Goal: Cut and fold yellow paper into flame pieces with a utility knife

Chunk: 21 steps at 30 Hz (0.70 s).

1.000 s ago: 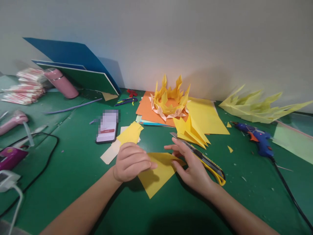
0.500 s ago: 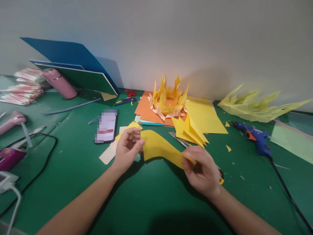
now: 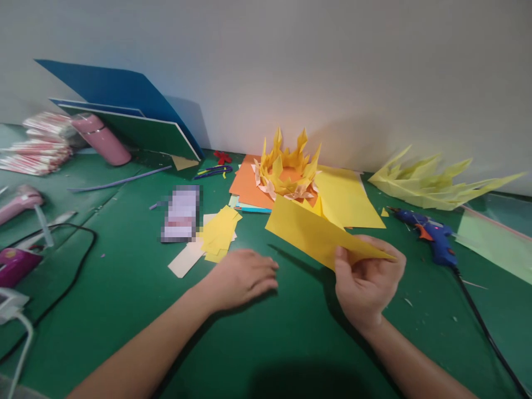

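Between the thumb and fingers of my right hand (image 3: 369,280) is a strip of yellow paper (image 3: 305,233), raised above the table and slanting up to the left. My left hand (image 3: 247,277) is low over the green tabletop, palm down, fingers stretched out and holding nothing. Just beyond it lie cut yellow paper pieces (image 3: 221,233) on pale strips (image 3: 185,259). Behind the held strip stands a crown of folded yellow paper (image 3: 286,166) with a pale pink base, on orange sheets (image 3: 246,185). The held strip partly hides the folded yellow pieces behind it.
A blue glue gun (image 3: 434,235) with a black cord lies at the right, below a pale yellow spiky paper piece (image 3: 436,185). A phone (image 3: 180,213), a pink bottle (image 3: 101,139) and leaning boards (image 3: 124,124) are at the left. A wall closes off the back.
My left hand has let go of the yellow strip and lowered toward the table. My right hand has moved right with the strip, which now extends straighter instead of bowed.
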Motion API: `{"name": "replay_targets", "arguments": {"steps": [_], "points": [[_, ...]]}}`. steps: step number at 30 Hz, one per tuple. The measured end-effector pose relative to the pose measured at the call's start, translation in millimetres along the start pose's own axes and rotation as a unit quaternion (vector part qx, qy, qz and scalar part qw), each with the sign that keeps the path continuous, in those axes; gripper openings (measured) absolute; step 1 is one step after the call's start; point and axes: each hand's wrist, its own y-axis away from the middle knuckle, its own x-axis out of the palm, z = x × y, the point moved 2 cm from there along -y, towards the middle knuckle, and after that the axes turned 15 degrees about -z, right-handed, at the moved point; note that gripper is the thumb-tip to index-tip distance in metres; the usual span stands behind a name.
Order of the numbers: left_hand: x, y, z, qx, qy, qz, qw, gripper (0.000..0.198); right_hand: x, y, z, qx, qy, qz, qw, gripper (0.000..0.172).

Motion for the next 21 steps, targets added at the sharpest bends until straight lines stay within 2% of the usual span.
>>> {"name": "replay_targets", "arguments": {"steps": [1, 3, 5, 6, 7, 9, 10, 11, 14, 16, 19, 21], "points": [[-4.1, 0.5, 7.1, -0.038, -0.081, -0.041, 0.995, 0.031, 0.3, 0.6, 0.2, -0.001, -0.003, 0.005, 1.000, 0.042], [-15.7, 1.6, 16.9, -0.079, -0.202, -0.131, 0.967, 0.027, 1.6, 1.2, 1.3, -0.006, -0.010, 0.016, 1.000, 0.042], [-25.3, 2.0, 20.1, -0.102, -0.250, -0.195, 0.943, 0.020, 2.9, 1.1, 2.3, -0.015, -0.016, 0.022, 1.000, 0.042], [-27.5, 1.9, 19.7, -0.105, -0.251, -0.208, 0.939, 0.020, 3.3, 0.8, 2.6, -0.019, -0.017, 0.022, 0.999, 0.042], [-27.2, 1.5, 18.6, -0.094, -0.228, -0.202, 0.948, 0.020, 3.4, 0.5, 2.8, -0.021, -0.015, 0.020, 0.999, 0.042], [-21.1, 1.4, 16.9, -0.061, -0.152, -0.127, 0.978, 0.023, 2.8, -0.1, 3.1, -0.019, -0.008, 0.014, 1.000, 0.041], [-17.9, 1.9, 17.6, -0.058, -0.126, -0.093, 0.986, 0.024, 2.4, -0.1, 3.1, -0.011, -0.004, 0.013, 1.000, 0.040], [-16.6, 2.8, 20.4, -0.088, -0.135, -0.093, 0.983, 0.025, 1.9, 0.3, 3.0, 0.001, 0.000, 0.012, 1.000, 0.039], [-20.8, 6.1, 29.4, -0.203, -0.145, -0.206, 0.946, 0.020, 1.8, 3.9, 2.2, 0.045, -0.003, 0.027, 0.999, 0.037], [-21.4, 8.7, 32.1, -0.290, -0.044, -0.268, 0.918, 0.022, 4.2, 8.3, 1.3, 0.079, -0.020, 0.062, 0.995, 0.037], [-8.0, 10.6, 28.0, -0.366, 0.219, -0.237, 0.873, 0.041, 10.2, 15.4, 0.7, 0.124, -0.039, 0.143, 0.981, 0.038], [2.4, 12.7, 24.6, -0.404, 0.263, -0.228, 0.846, 0.052, 13.4, 18.1, 1.1, 0.138, -0.033, 0.189, 0.972, 0.038]]}}
